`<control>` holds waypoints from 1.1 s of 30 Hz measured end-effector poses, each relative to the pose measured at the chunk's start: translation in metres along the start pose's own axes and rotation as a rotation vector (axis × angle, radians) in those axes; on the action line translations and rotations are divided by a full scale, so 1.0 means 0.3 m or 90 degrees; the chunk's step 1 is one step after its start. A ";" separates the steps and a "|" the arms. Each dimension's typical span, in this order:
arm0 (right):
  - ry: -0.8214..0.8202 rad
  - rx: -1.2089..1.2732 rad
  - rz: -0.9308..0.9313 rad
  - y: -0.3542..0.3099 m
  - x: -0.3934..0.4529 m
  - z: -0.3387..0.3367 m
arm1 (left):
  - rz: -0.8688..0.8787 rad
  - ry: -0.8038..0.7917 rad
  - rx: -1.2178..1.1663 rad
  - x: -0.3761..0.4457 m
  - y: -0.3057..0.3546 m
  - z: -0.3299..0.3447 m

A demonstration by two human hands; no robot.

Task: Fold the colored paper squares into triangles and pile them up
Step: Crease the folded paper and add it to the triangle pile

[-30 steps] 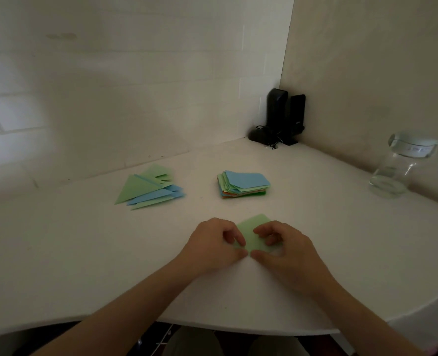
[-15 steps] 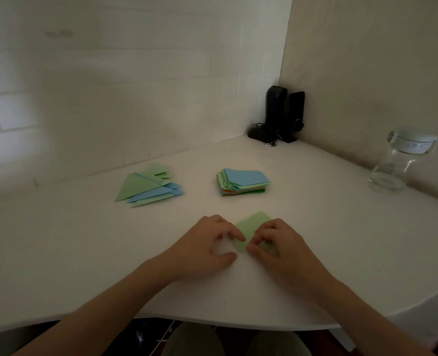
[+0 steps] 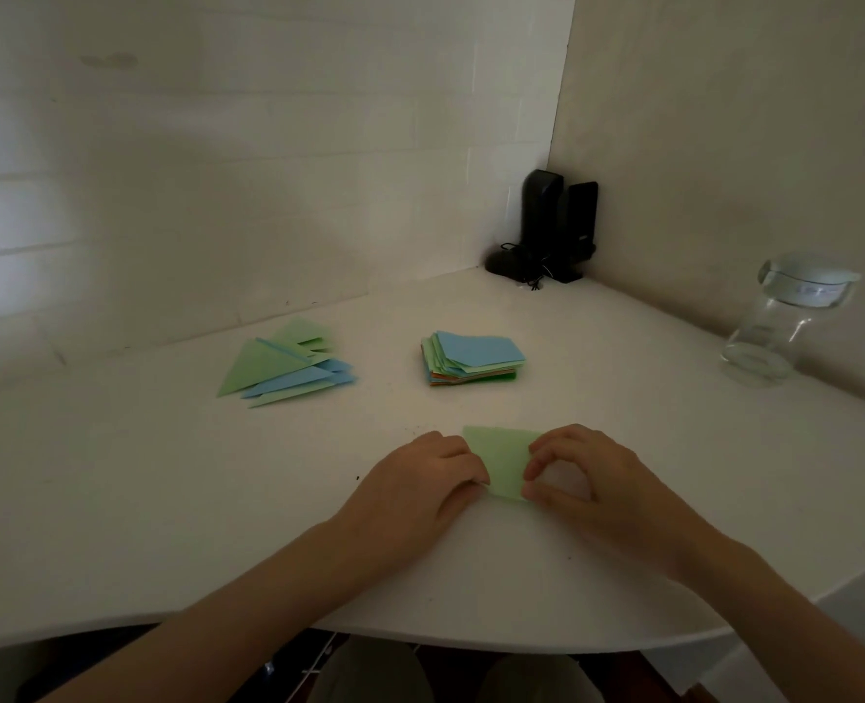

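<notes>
Both hands work one green sheet (image 3: 504,461) on the table (image 3: 166,499). In the head view, the left hand (image 3: 420,487) lies knuckles-up with curled fingers on the sheet's left edge; whether it pinches or only presses the paper I cannot tell. The right hand (image 3: 590,482) pinches the right edge between thumb and curled forefinger.

That sheet sits near the front edge, at 6 o'clock from the stack (image 3: 471,360). Its flat far edge faces 12 o'clock and its near end narrows to a point at 6 o'clock between the thumbs, so the long axis runs roughly 12 to 6. I cannot tell how far the fold has gone.

The stack of unfolded squares, blue on top, lies mid-table. The triangles (image 3: 283,367), green and blue, are piled at 9 o'clock from it, well apart, with long points toward 8 o'clock. Black speakers (image 3: 557,225) stand in the corner at 1 o'clock, and a jar (image 3: 780,327) stands at 3 o'clock.

Compared with a second ago, more of the green sheet shows between the hands. Then, fingers touched over it; now they are spread to its edges. Stack and triangles are unmoved.
</notes>
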State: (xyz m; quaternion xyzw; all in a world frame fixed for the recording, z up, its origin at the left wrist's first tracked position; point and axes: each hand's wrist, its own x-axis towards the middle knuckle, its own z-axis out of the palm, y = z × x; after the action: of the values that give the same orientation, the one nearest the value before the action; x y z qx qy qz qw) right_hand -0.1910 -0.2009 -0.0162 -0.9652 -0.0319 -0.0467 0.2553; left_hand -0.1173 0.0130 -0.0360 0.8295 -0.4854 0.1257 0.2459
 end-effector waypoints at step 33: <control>0.012 0.087 0.053 0.034 0.021 0.030 | -0.229 0.015 -0.208 0.022 -0.004 0.000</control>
State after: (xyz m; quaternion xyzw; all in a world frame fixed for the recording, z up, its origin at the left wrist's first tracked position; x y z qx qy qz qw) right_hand -0.1831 -0.2050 -0.0283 -0.9456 0.0075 -0.0428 0.3224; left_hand -0.1130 0.0085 -0.0333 0.8504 -0.3407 0.0095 0.4008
